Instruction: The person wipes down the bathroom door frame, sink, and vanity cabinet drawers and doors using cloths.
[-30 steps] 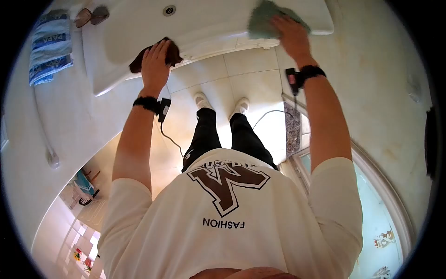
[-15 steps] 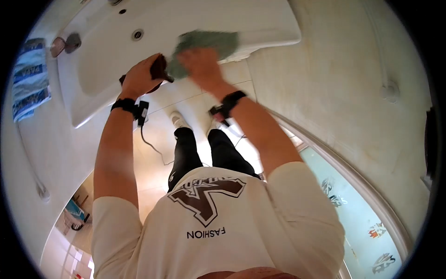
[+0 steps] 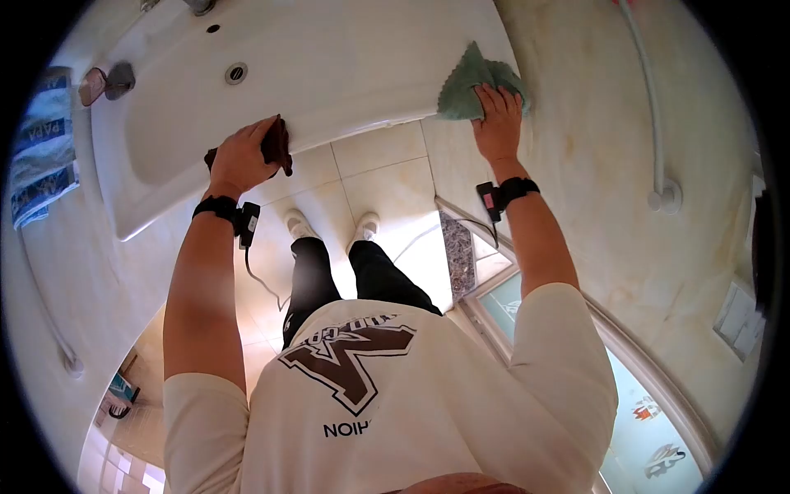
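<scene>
My left hand [image 3: 243, 156] is closed around a dark brown cloth [image 3: 278, 146] at the front edge of the white washbasin [image 3: 329, 78]. Part of that cloth is hidden under the palm. At the basin's right end, my right hand [image 3: 499, 128] presses a green cloth [image 3: 463, 89] with a scalloped edge onto the rim, its fingers on top of the bunched fabric. The two hands are well apart.
A drain [image 3: 236, 73] sits in the basin, with a faucet [image 3: 199, 6] behind. Sunglasses [image 3: 107, 83] rest at the left end. A blue towel [image 3: 45, 148] hangs on the left wall; a white pipe [image 3: 650, 107] runs along the right wall.
My right hand has moved right with the green cloth, from the basin's front middle to its right end. My left hand stays at the front edge with the brown cloth.
</scene>
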